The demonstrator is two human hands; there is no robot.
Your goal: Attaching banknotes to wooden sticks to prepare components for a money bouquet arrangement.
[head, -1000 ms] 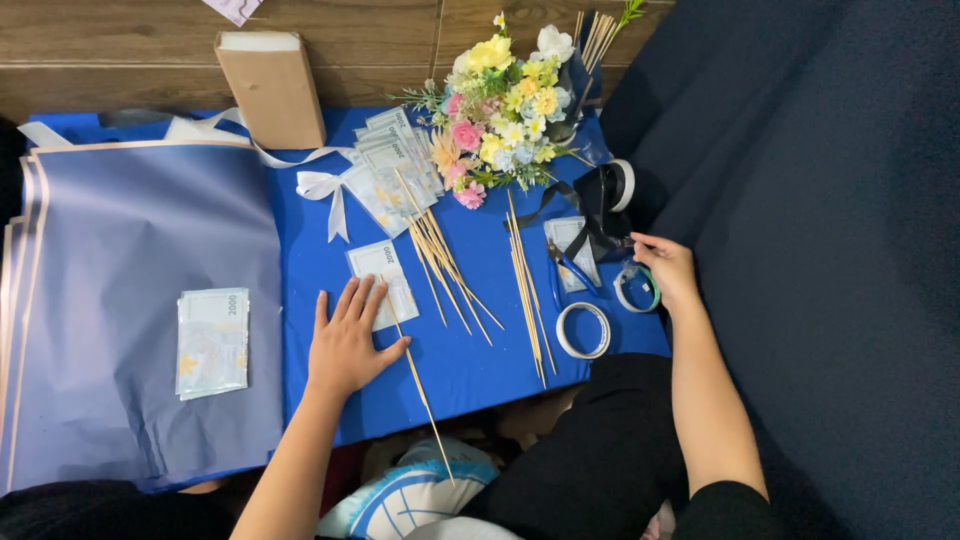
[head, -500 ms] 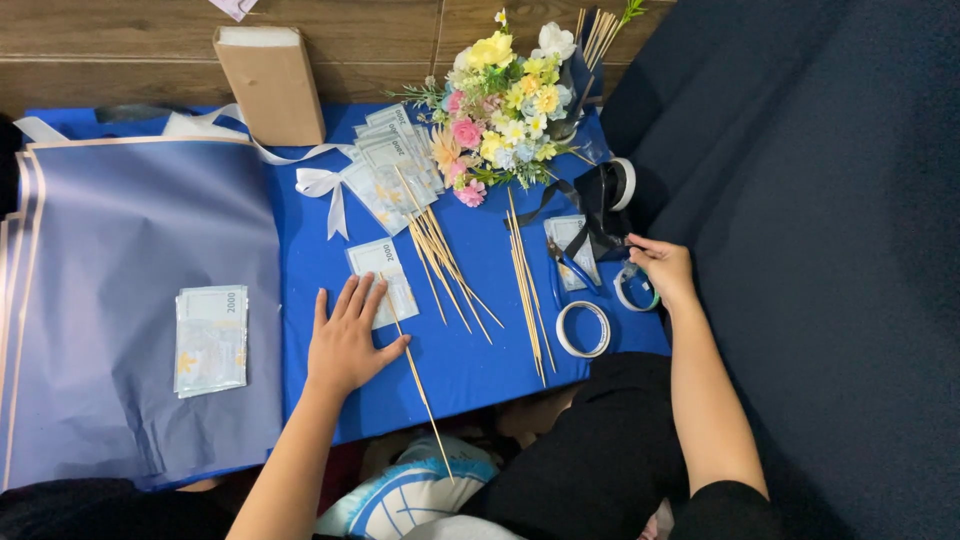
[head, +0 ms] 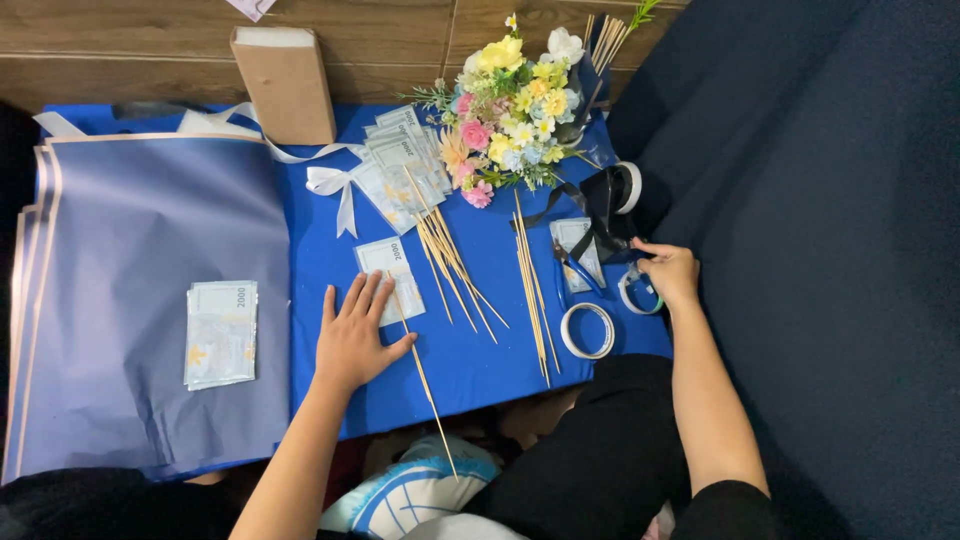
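My left hand (head: pixel 354 335) lies flat, fingers spread, on a banknote (head: pixel 389 280) and a thin wooden skewer (head: pixel 424 378) on the blue sheet (head: pixel 470 360). My right hand (head: pixel 668 272) rests at the sheet's right edge, its fingers closed on a small tape roll (head: pixel 637 291). A second, white tape roll (head: pixel 587 330) lies just left of it. Two bundles of skewers (head: pixel 455 265) (head: pixel 533 285) lie between my hands.
A bouquet of yellow, pink and white flowers (head: pixel 510 100) sits at the back with a fan of banknotes (head: pixel 400 165), a white ribbon bow (head: pixel 330 185) and a brown box (head: pixel 285 80). Lavender wrapping paper (head: pixel 120 250) carries a banknote stack (head: pixel 220 332). Black ribbon (head: pixel 600 205) lies right.
My right hand has shifted slightly up over the small tape roll. My left hand stays in place.
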